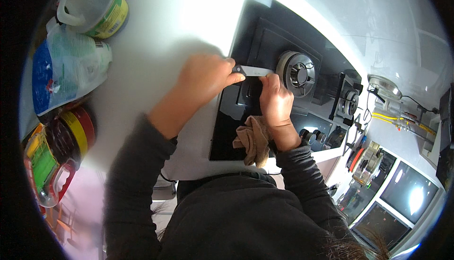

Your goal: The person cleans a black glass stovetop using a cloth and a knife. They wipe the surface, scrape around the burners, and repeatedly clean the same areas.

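Observation:
My left hand [205, 77] is closed around the dark handle of a knife [256, 71], over the black glass gas cooktop [227, 132]. Its flat, pale blade points right. At the far end of the blade, my right hand [277, 98] has its thumb and fingers pinched against the tip; whether a small thing sits between them is hidden. A crumpled brown cloth [252, 139] lies by my right wrist, over the cooktop's front edge. Just right of the blade is a round gas burner [298, 72] without its pan support.
On the white counter [152, 47] at the left stand a handled plastic jug [95, 8], a blue-and-clear plastic bag [71, 68] and a dark jar [69, 132]. Two control knobs [314, 137] and a second burner [349, 103] lie to the right. A yellow hose [390, 117] runs along the wall.

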Available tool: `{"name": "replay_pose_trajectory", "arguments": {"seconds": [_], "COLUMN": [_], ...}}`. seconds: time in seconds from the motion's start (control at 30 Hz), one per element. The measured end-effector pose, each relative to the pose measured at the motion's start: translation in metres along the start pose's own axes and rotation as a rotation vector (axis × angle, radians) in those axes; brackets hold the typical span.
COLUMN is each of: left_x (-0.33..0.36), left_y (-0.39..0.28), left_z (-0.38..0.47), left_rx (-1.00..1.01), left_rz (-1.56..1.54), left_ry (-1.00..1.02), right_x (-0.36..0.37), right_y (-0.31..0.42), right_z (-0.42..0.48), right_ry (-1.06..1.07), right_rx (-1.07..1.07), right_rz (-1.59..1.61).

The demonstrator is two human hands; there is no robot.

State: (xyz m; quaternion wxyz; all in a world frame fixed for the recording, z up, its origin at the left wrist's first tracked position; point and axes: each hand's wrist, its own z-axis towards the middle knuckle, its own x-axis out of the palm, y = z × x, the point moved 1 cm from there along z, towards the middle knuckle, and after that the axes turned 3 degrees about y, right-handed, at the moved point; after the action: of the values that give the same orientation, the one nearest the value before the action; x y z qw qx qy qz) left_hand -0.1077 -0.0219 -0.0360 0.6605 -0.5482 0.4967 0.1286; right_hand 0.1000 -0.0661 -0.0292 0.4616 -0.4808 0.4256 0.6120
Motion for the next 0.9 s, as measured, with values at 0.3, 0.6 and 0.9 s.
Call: {"name": "replay_pose_trajectory", "arguments": {"seconds": [0.3, 0.6, 0.9], "left_x": [-0.003, -0.011, -0.015], "left_y": [0.000, -0.001, 0.001], "left_z": [0.004, 0.003, 0.009], "left_rx": [-0.026, -0.021, 0.005], "left_rz": [-0.053, -0.039, -0.014], "left_ry": [-0.028, -0.018, 0.050], "right_x": [0.004, 0.003, -0.002], "right_y": [0.000, 0.003, 0.006], "right_z": [0.009, 0.009, 0.006], "right_ry": [-0.029, -0.004, 0.010], "right_rx": [0.011, 0.028, 0.035], "right_rz": [0.023, 0.035, 0.047]}}
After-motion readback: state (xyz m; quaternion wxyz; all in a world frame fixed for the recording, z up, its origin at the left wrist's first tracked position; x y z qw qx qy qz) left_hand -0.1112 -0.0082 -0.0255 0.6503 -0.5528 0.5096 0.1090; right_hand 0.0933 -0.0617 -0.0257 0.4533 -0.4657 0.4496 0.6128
